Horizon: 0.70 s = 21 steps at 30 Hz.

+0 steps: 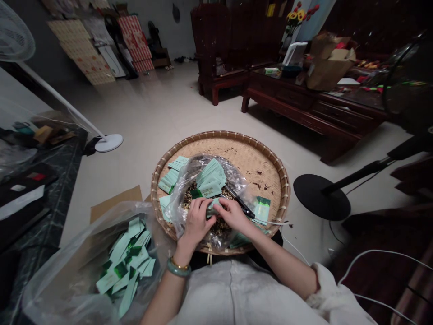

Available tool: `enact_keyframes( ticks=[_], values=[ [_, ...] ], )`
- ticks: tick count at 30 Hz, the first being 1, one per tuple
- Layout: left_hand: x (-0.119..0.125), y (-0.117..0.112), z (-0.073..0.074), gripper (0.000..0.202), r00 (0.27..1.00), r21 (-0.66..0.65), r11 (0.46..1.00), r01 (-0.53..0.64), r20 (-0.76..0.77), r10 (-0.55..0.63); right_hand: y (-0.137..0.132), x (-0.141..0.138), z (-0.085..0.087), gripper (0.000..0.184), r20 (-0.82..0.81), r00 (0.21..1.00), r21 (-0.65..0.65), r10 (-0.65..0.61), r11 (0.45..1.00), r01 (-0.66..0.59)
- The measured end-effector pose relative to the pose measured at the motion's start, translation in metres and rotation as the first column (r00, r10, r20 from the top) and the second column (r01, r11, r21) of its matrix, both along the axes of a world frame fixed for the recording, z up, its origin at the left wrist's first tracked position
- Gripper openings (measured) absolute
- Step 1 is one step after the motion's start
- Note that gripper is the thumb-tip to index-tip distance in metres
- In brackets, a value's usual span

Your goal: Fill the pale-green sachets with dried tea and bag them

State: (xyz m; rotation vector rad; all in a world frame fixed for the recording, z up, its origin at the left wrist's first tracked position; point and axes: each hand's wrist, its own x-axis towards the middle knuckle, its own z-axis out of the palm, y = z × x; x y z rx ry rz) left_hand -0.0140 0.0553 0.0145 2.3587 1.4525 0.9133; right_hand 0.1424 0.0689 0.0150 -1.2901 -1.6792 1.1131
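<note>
Both hands meet over a clear plastic bag point(176, 198) of dark loose dried bits, which lies open in a round woven bamboo tray point(267, 158). My left hand point(198, 219) and my right hand point(233, 214) pinch one small green packet point(213, 205) between their fingertips; the fingers partly cover it. Just beyond them, a fanned stack of green packets point(211, 176) rests on the bag's contents. A black-handled tool with a white cord point(245, 208) lies beside my right hand. More packets point(165, 183) sit along the tray's left side, and others point(263, 210) at its right.
Left of the tray stands a large clear bag point(67, 253) filled with green packets. A white fan base point(108, 143) and a black fan base point(321, 198) are on the floor. A dark wooden table point(304, 104) stands farther back; white cables point(372, 253) run at right.
</note>
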Motion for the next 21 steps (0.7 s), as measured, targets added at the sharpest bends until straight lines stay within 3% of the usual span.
enact_keyframes(
  ticks=[4,7,11,16,19,21],
  values=[
    [-0.004,0.001,0.003,0.045,0.999,0.03,0.999,0.016,0.033,-0.017,0.002,0.003,0.003,0.032,-0.223,0.972,-0.156,0.069,0.982,-0.106],
    [-0.006,0.001,0.004,0.05,0.999,0.026,0.999,0.039,0.031,-0.04,0.004,0.007,0.011,0.026,-0.246,0.964,-0.168,0.104,0.975,-0.148],
    [-0.006,0.001,0.006,0.051,0.999,0.018,1.0,0.02,0.026,-0.021,0.004,0.01,0.026,0.018,-0.028,0.988,0.019,0.15,0.989,-0.15],
    [-0.007,0.003,0.007,0.047,0.998,0.016,1.0,0.0,0.059,-0.001,-0.001,0.011,0.042,0.023,0.241,0.935,0.157,0.26,0.94,-0.302],
    [-0.007,0.003,0.008,0.044,0.994,0.023,1.0,0.012,0.11,-0.014,-0.003,0.01,0.046,0.023,0.323,0.91,0.214,0.26,0.917,-0.338],
    [-0.008,0.002,0.008,0.041,0.989,0.011,1.0,0.011,0.145,-0.012,-0.005,0.01,0.049,0.022,0.291,0.923,0.241,0.253,0.914,-0.327]
  ],
)
